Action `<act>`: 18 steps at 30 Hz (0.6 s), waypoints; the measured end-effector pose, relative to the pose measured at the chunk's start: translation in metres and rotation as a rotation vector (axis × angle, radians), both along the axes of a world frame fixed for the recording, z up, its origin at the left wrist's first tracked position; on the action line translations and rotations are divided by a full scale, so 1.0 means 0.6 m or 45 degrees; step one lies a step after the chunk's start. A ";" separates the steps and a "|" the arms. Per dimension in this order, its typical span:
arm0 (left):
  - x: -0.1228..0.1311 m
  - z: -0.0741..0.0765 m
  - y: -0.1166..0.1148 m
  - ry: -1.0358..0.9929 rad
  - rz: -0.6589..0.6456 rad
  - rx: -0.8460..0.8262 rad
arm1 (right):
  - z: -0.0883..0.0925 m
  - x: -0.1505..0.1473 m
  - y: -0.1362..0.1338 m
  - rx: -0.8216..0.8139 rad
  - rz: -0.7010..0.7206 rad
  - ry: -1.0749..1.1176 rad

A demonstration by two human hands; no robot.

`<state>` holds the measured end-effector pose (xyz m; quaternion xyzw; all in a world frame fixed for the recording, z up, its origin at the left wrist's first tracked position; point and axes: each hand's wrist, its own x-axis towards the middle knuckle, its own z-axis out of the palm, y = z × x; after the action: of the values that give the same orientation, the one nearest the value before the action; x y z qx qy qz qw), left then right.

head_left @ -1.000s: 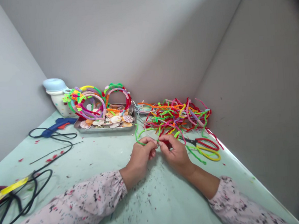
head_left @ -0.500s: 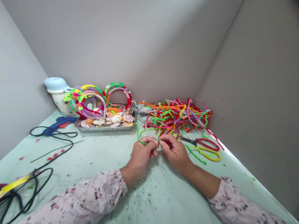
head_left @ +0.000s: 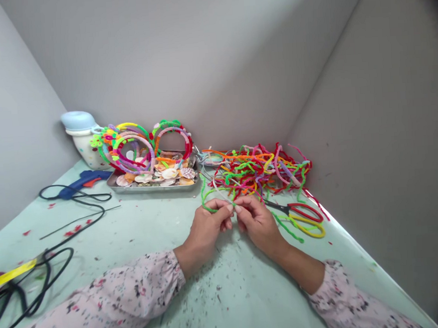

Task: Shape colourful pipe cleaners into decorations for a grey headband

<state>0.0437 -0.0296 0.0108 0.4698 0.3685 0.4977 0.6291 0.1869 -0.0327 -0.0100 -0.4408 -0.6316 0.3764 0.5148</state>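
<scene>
My left hand and my right hand meet fingertip to fingertip above the table, thumbs on top. Both are closed in a pinch on a green pipe cleaner, whose loose end loops up past my left fingers. A thin, curved, whitish band, perhaps a headband, runs down to the same fingertips. Its lower part is hidden by my hands. Just behind them lies a tangled heap of colourful pipe cleaners. Scissors with red and yellow handles rest right of my right hand.
A metal tray of seashells holds several wrapped headbands. Left of it are a blue glue gun, its black cord and a white container with a blue lid. Grey walls enclose the table, which has scraps scattered on it.
My fingertips have shifted slightly at the green pipe cleaner, still pinching it. The view has turned a little, so things at the left sit farther left.
</scene>
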 end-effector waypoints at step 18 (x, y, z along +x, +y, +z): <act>0.000 0.008 -0.002 -0.035 -0.025 0.005 | 0.016 -0.002 -0.003 -0.159 0.046 0.261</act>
<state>0.0439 -0.0309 0.0156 0.4677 0.3544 0.4986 0.6381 0.1854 -0.0344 -0.0004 -0.4197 -0.5590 0.4672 0.5414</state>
